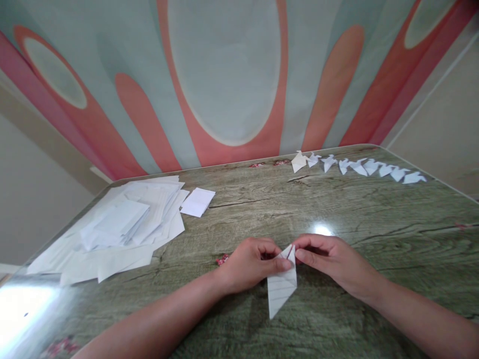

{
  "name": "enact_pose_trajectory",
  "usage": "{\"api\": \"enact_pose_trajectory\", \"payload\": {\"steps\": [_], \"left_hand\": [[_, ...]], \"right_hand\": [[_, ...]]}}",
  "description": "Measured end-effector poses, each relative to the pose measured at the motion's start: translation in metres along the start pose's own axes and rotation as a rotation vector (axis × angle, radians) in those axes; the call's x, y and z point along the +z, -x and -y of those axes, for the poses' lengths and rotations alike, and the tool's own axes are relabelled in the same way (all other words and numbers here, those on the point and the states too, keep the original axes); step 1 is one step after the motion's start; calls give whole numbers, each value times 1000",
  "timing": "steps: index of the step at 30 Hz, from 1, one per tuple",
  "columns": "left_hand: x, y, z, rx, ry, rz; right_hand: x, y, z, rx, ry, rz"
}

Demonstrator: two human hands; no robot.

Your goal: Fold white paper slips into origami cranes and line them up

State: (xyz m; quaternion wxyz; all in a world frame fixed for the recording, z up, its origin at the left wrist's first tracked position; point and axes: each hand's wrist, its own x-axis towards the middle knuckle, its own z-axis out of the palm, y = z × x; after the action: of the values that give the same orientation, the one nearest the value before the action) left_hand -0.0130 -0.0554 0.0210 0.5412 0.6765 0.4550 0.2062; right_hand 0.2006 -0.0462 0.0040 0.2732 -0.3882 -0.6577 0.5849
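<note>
On the near part of the wood-grain table [243, 214], right of centre: one folded paper [281, 296], white with faint lines, narrow and pointed at both ends. Left hand [249, 264]: thumb laid across the paper's upper part, fingers curled; paper held in a narrow pinch. Right hand [331, 257]: thumb and forefinger close together at the upper tip; cannot tell whether they grip it or only touch. To the left: spread pile of white sheets [168, 239], smaller folded pieces on top; small paper stack [198, 202] just beside it. Far right: row of folded paper figures [359, 167] near the rear edge
</note>
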Motion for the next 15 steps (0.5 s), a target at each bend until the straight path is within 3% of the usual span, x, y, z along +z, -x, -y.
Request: {"api": "enact_pose_trajectory", "payload": {"steps": [15], "left_hand": [[-2, -1, 2, 31, 60, 43]], "right_hand": [[-1, -2, -4, 26, -92, 74]]}}
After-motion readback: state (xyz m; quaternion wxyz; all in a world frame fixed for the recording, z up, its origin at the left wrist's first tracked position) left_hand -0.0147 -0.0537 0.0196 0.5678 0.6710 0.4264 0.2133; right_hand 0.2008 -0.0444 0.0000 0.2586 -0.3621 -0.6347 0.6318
